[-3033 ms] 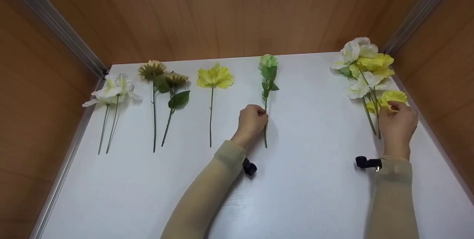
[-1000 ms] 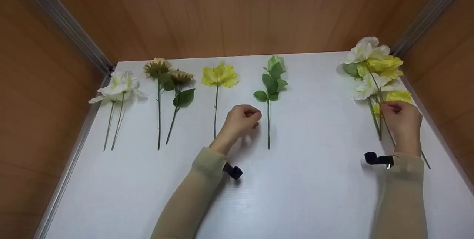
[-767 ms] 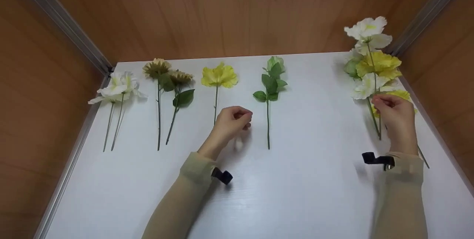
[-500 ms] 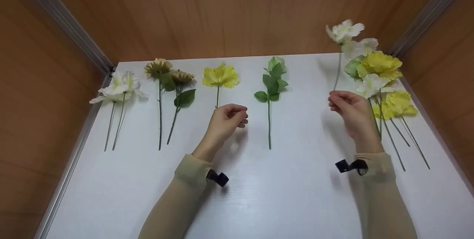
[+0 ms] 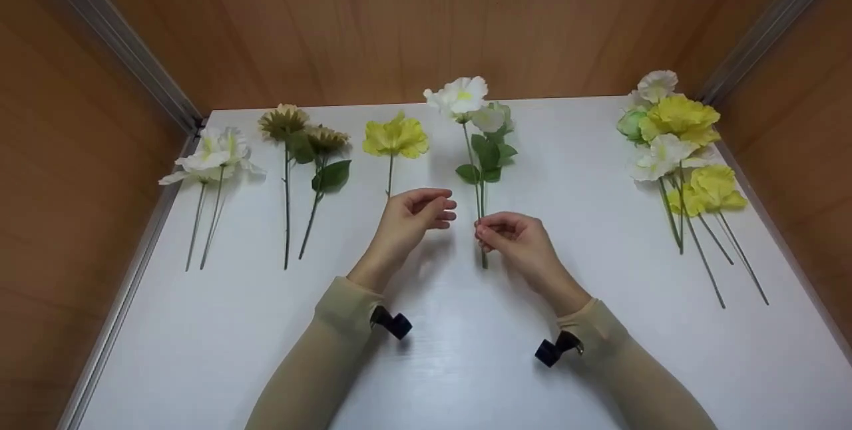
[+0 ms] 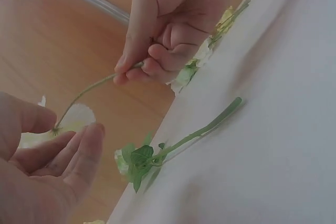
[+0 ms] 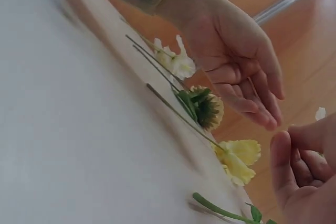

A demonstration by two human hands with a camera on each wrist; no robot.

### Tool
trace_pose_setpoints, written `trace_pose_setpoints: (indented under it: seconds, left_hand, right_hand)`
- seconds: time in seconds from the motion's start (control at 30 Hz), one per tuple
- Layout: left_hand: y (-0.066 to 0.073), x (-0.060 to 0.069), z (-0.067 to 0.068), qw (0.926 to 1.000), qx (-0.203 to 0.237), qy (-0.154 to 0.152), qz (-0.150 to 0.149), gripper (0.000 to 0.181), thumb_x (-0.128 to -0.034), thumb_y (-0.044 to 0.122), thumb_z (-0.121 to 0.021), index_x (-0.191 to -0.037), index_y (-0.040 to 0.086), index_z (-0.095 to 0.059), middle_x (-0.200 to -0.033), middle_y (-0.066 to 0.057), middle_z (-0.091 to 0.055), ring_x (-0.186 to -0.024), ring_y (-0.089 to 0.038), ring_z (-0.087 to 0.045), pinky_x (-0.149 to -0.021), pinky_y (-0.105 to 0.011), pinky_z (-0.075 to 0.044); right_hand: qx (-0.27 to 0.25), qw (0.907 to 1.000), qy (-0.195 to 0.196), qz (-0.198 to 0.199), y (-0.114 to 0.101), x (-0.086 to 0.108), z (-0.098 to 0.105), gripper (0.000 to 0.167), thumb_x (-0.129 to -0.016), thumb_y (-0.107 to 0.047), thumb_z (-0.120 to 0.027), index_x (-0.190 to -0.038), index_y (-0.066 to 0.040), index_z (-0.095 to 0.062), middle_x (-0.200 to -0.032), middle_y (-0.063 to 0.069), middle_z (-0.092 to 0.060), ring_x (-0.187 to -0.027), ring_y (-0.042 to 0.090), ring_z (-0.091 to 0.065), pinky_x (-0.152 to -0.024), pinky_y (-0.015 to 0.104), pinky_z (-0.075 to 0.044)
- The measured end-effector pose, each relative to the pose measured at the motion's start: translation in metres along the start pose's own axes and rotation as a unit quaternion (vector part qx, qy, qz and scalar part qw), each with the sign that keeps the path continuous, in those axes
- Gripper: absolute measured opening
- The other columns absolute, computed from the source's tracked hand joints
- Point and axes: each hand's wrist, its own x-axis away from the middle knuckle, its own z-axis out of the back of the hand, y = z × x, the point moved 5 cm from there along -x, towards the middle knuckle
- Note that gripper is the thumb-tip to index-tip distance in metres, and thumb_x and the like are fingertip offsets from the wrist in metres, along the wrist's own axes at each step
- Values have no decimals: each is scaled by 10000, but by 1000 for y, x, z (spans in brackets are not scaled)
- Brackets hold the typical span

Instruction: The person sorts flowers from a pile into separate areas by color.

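My right hand [image 5: 519, 247] pinches the thin stem of a white flower [image 5: 459, 96] between thumb and fingers. The flower is raised over a green rose [image 5: 490, 150] with leafy stem, which lies on the white table. Just left of that stem is my left hand [image 5: 403, 227], fingers loosely bent and a gap between thumb and fingers. In the left wrist view the left fingers [image 6: 86, 145] stand close to the white bloom [image 6: 79, 116]; whether they touch it I cannot tell. The right wrist view shows the left palm [image 7: 231, 51] facing the right fingers.
Left of my hands lie a yellow flower [image 5: 396, 136], two beige flowers [image 5: 283, 122] and white flowers [image 5: 216, 154]. A pile with yellow blooms [image 5: 682, 117], white blooms [image 5: 662, 154] and a green one [image 5: 632, 124] lies far right. Wooden panels [image 5: 426, 24] enclose the table.
My left hand has let go of the green rose's stem and drawn left. My right hand has lifted a white flower from the right-hand pile and carried it left to the middle.
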Motion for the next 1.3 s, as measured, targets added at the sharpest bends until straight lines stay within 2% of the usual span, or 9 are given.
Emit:
trace_pose_setpoints:
  seconds: [0.13,0.27,0.47,0.63,0.9,1.1,1.3]
  left_hand:
    - [-1,0,-4,9996,129,-230,-75,295,-1096,39,-640,-1343,-116,-687,-1184,-259,-769,-1019,-288,-788,-892,-370,-649]
    - [0,2,-9,9989,274,-358,-116,288,-1074,4,-660,-1322,-141,-686,-1169,-293,-754,-977,-242,-784,-883,-370,-652]
    - [1,4,-13,9993,102,-341,-126,229,-1036,2,-720,-1244,-93,-744,-1062,-161,-783,-921,-199,-767,-871,-356,-651]
    - [0,6,-15,9994,-64,-316,-118,199,-1023,-4,-730,-1205,-82,-756,-1020,-138,-780,-874,-187,-762,-849,-341,-650]
    - [-5,4,-17,9986,-55,-517,76,253,-1023,-37,-714,-1250,-149,-711,-1003,-130,-782,-864,-179,-761,-857,-342,-649]
    - [-9,4,-16,9981,-108,-535,296,232,-1016,-61,-704,-1236,-129,-731,-1004,-154,-777,-846,-184,-767,-856,-356,-654]
    - [-7,1,-6,9989,-176,-359,241,182,-1015,-77,-700,-1184,-98,-763,-974,-138,-779,-825,-170,-765,-835,-346,-657]
  right_hand:
    - [256,9993,-273,-64,6,5,-13,212,-1011,-21,-773,-1155,132,-739,-1003,157,-785,-819,140,-732,-752,282,-622]
    - [178,9986,-482,-101,9,9,-19,198,-1012,-26,-773,-1134,127,-745,-979,123,-784,-813,146,-739,-753,289,-624]
    - [57,9975,-698,-32,10,14,-27,175,-1018,0,-754,-1127,136,-740,-996,148,-783,-828,142,-743,-781,296,-637]
    - [-19,9962,-869,-2,12,16,-33,200,-1023,-6,-750,-1136,157,-732,-1041,207,-782,-852,157,-755,-810,334,-648]
    - [-67,9951,-980,-97,15,16,-36,217,-1021,0,-749,-1151,172,-724,-1065,193,-786,-871,173,-769,-815,316,-649]
    - [-214,9948,-973,-216,20,16,-36,195,-1025,17,-734,-1149,167,-724,-1025,134,-792,-853,169,-761,-814,325,-649]
    - [-70,9945,-1014,-253,20,16,-38,222,-1021,-3,-749,-1167,162,-726,-1045,164,-794,-872,150,-766,-823,311,-646]
